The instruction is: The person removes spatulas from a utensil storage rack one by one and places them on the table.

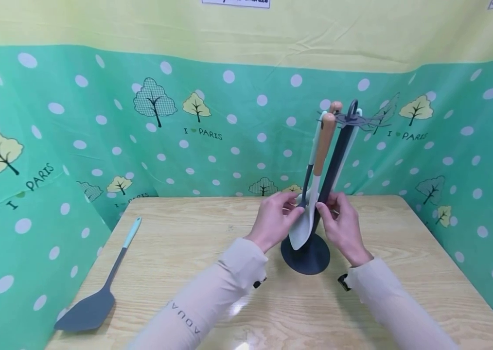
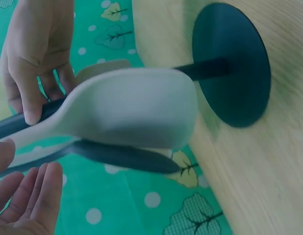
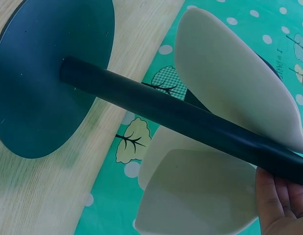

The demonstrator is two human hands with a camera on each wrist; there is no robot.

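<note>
My right grip (image 2: 36, 58) pinches the dark pole (image 2: 206, 70), which runs into a round base (image 2: 239, 95) on the wooden worktop (image 2: 284, 161). A broad pale utensil (image 2: 137, 107) partly covers the pole, a dark utensil (image 2: 122, 156) beside it. My left grip (image 2: 31, 205) sits around the dark one's stem; I can't tell whether I touch it. Green dotted cloth (image 2: 119, 196) shows behind.

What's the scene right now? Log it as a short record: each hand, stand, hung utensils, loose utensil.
left hand: at the pale spoon, grip unclear
right hand: touching the stand, grip unclear
stand: dark pole on a round base, set on the wooden table
hung utensils: pale spoon (wooden-handled), dark utensil (mint-handled), flat pale utensil, others partly hidden
loose utensil: mint-handled dark turner, lying at the table's left side
</note>
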